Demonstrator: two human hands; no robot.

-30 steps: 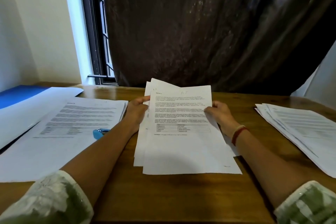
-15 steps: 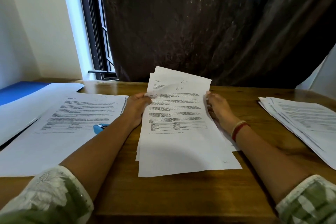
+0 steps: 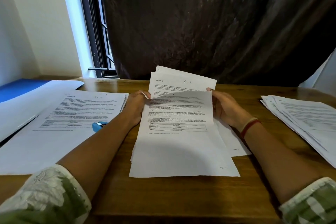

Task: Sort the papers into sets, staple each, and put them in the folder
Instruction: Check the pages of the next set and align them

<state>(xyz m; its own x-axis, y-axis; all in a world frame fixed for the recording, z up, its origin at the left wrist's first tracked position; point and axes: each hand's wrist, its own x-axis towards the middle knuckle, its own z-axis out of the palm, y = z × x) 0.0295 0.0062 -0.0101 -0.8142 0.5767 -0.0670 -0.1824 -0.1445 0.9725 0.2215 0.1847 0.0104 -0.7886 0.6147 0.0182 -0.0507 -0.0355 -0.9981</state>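
Note:
A stack of printed papers (image 3: 180, 143) lies in the middle of the wooden table (image 3: 181, 196). My left hand (image 3: 135, 107) grips its upper left edge, and my right hand (image 3: 225, 107) grips its upper right edge. The top sheet's upper part is bent down toward me, and the page beneath, headed "Section 3", shows above it. A second pile of papers (image 3: 72, 118) rests to the left, with a blue stapler (image 3: 98, 126) lying on it beside my left forearm. A third, fanned pile of papers (image 3: 305, 120) sits at the right.
A blue folder (image 3: 20, 87) lies at the far left under a large white sheet (image 3: 36, 96). A dark curtain (image 3: 209, 24) hangs behind the table, with a window frame (image 3: 94, 29) to its left. The table's front edge is near my sleeves.
Both hands have tilted the stack's far end up and folded the top sheet's upper part toward me, uncovering the page underneath. The other piles have not moved.

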